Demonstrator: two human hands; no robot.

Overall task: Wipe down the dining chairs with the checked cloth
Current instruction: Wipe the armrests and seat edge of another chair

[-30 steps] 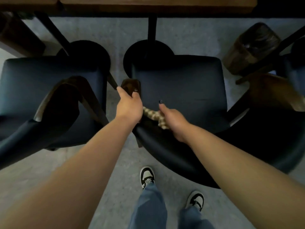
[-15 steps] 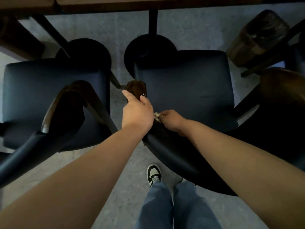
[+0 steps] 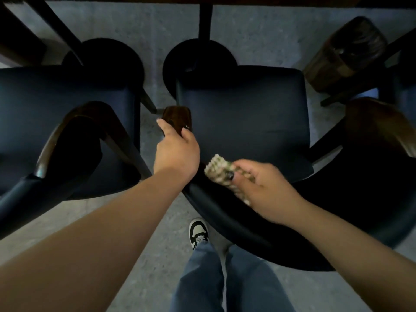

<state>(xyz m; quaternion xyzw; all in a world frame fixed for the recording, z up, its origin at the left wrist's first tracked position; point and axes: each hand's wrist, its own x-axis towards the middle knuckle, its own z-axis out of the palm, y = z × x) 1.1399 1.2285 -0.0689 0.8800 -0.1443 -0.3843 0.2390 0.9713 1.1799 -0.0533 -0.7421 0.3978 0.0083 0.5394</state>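
**Cloth on the chair's curved back**

The left hand (image 3: 176,152) has its fingers curled over the dark wooden armrest end (image 3: 177,118) of the middle black padded dining chair (image 3: 243,122). At four o'clock from it, the right hand (image 3: 262,184) pinches the bunched beige checked cloth (image 3: 219,168) against the chair's backrest rim. A second black chair (image 3: 65,104) stands at nine o'clock on the grey floor (image 3: 144,224).

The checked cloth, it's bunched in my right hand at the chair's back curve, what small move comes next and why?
Probably sweep the checked cloth rightward along the dark backrest. Your right hand holds it at the backrest's left end, while your left hand grips the wooden armrest, steadying the chair.
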